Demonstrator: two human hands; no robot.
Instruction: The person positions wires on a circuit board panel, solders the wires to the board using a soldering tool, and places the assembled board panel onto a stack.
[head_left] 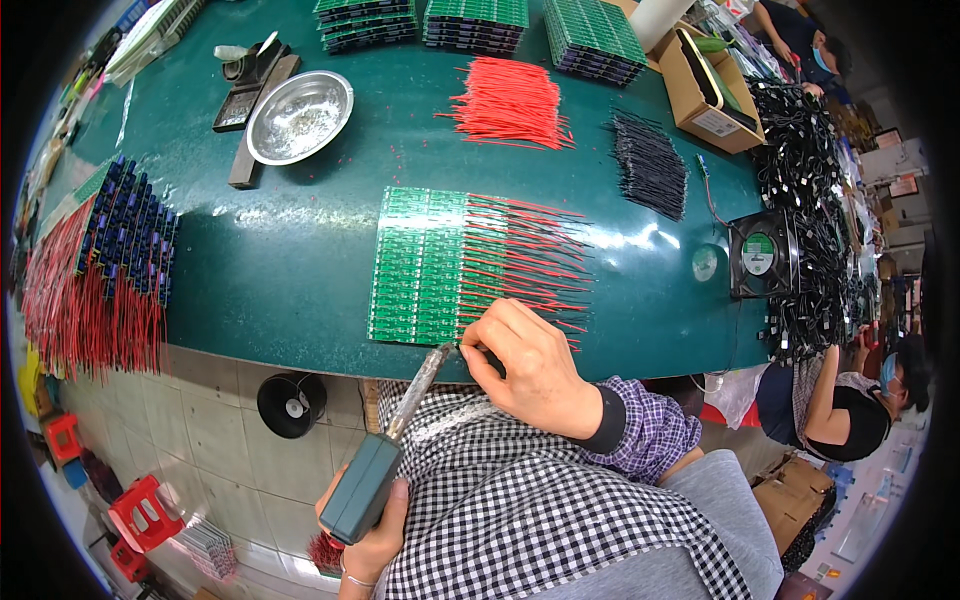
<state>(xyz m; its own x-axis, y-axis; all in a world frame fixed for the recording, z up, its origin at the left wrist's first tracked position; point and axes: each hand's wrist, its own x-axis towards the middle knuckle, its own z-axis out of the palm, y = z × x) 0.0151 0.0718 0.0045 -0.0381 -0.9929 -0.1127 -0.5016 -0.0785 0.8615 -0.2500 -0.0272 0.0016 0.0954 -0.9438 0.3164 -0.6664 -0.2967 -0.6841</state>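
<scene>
My left hand (372, 545) is closed round the grey-green body of a soldering iron (362, 488), whose metal tip touches the near edge of a green circuit board panel (420, 265). My right hand (530, 365) is pinched at the panel's near right corner, beside the tip. A thin dark wire seems to be between its fingertips, though they largely hide it. From the panel's right side stretch rows of red and black wires (525, 250), lying flat on the table.
Red wires (510, 103) and black wires (650, 165) lie in piles beyond the panel. A metal bowl (300, 117), stacked boards (475, 25), wired boards (125, 240), a cardboard box (712, 90), a small fan (762, 254) and black cables (800, 170) surround them. Two people sit at the right.
</scene>
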